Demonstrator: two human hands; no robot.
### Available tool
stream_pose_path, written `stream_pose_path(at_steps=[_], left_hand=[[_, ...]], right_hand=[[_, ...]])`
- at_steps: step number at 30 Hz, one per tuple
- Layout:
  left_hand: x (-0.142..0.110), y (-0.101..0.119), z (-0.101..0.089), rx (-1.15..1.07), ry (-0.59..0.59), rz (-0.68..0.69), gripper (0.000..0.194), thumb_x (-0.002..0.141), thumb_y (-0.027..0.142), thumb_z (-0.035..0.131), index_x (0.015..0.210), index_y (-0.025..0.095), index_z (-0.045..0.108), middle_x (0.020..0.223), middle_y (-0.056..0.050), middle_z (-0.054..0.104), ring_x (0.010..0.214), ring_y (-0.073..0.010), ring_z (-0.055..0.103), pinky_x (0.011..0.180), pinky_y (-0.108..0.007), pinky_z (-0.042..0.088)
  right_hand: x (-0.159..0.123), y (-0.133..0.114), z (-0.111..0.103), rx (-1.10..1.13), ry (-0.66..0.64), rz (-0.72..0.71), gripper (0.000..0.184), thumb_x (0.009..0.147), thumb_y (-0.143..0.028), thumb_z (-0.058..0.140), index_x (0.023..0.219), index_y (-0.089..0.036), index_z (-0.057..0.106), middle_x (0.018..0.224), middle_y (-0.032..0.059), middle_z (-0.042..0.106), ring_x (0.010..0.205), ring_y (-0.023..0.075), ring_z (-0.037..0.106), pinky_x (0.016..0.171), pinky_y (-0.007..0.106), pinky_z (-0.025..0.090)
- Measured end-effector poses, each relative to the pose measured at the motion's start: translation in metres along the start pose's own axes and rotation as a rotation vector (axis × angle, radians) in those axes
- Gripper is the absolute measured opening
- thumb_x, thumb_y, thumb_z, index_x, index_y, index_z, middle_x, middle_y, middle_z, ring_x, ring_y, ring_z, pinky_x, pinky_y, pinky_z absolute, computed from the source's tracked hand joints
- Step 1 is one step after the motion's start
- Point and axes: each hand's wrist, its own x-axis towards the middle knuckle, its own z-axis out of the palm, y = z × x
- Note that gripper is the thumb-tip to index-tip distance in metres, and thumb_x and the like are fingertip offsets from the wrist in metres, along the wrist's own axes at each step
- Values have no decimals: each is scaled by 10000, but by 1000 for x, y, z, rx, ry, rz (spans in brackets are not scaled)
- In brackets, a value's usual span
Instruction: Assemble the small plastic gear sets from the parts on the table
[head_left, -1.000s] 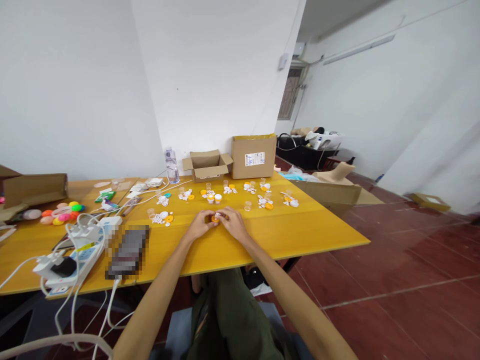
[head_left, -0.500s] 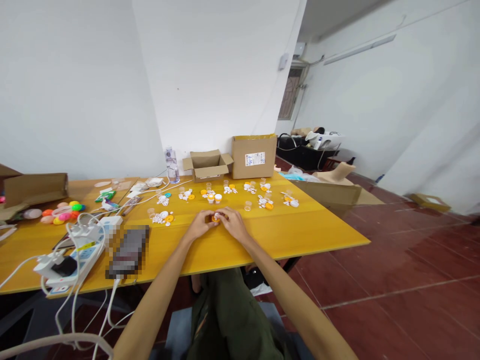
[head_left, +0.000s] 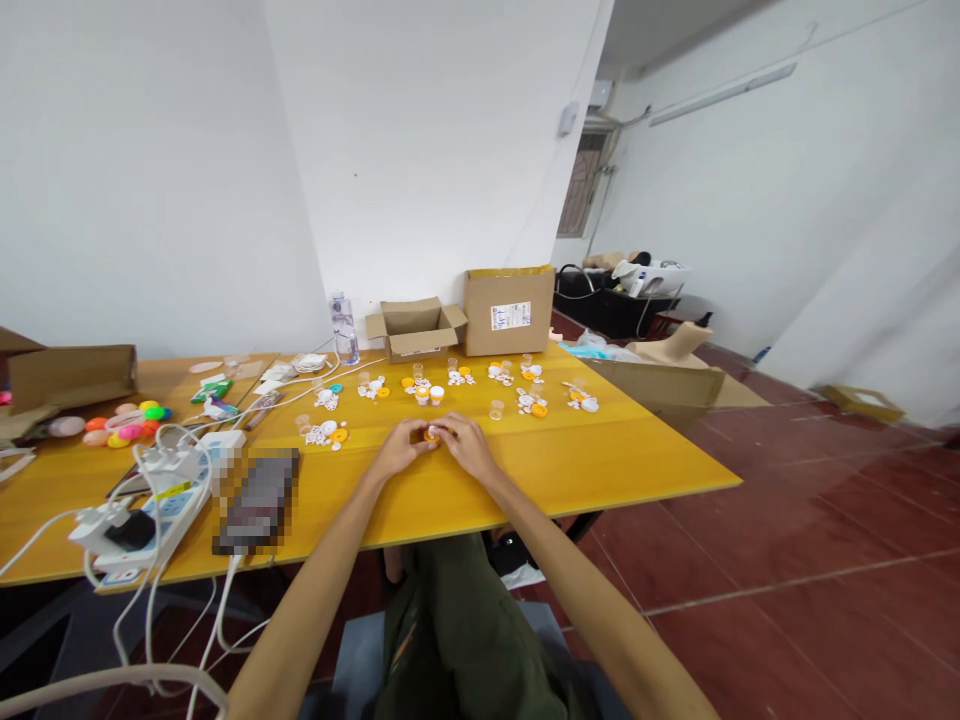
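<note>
Low over the yellow table (head_left: 600, 450), my left hand (head_left: 403, 449) is closed on the edge of a small round orange plastic piece (head_left: 432, 437). From the other side my right hand (head_left: 463, 444) pinches at a small white part on top of that piece; fingers hide most of both. Just beyond my hands stand two small cups, one with an orange top (head_left: 422, 397) and one with a white top (head_left: 436, 396). A clear plastic cup (head_left: 496, 410) is to the right. Small heaps of white and orange parts (head_left: 324, 435) lie around in an arc.
An open cardboard box (head_left: 416, 330) and a taller closed one (head_left: 510, 312) stand at the back, beside a water bottle (head_left: 344, 330). On the left are a power strip (head_left: 169, 510) with white cables, a dark pixelated device (head_left: 259, 500) and colourful balls (head_left: 124, 428).
Both hands stay in the same place around the orange piece. Only the right fingertips and the small white part between them shift slightly.
</note>
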Motion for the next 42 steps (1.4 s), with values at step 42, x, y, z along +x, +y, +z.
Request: stream_pose_path(at_steps=[42], left_hand=[[0,-5,-1,4,-18,-2,116,753,282,731,789,178,691,821,-29,693,841,-208,594,836,-326,458]], right_hand=[[0,2,2,-89,-13,-42,241,925,-132,577,978,-269,768,894,33,731,819,182,673,753,276,508]])
